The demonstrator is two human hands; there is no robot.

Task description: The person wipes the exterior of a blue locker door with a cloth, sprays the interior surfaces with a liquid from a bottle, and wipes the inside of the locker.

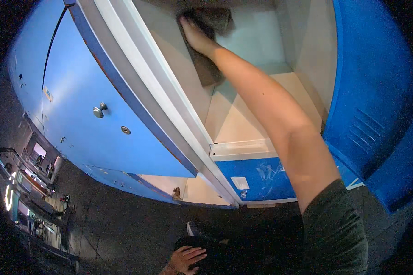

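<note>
My right arm stretches up into an open locker compartment [243, 123] with pale inner walls. Deep inside, my right hand [198, 37] presses a dark brown cloth [205, 68] against the left inner wall near the back. The cloth spreads out past the hand on both sides, and part of it is blurred. Some of the fingers are hidden in its folds. My left hand [187, 259] lies flat on my dark-clothed leg at the bottom, fingers extended, with nothing in it.
A blue locker door [371, 68] with vent slots hangs swung out at right. Closed blue doors with a round knob [99, 110] and a lock [125, 130] stand at left. Below are a blue panel with a white label [240, 183] and an open lower compartment [206, 190].
</note>
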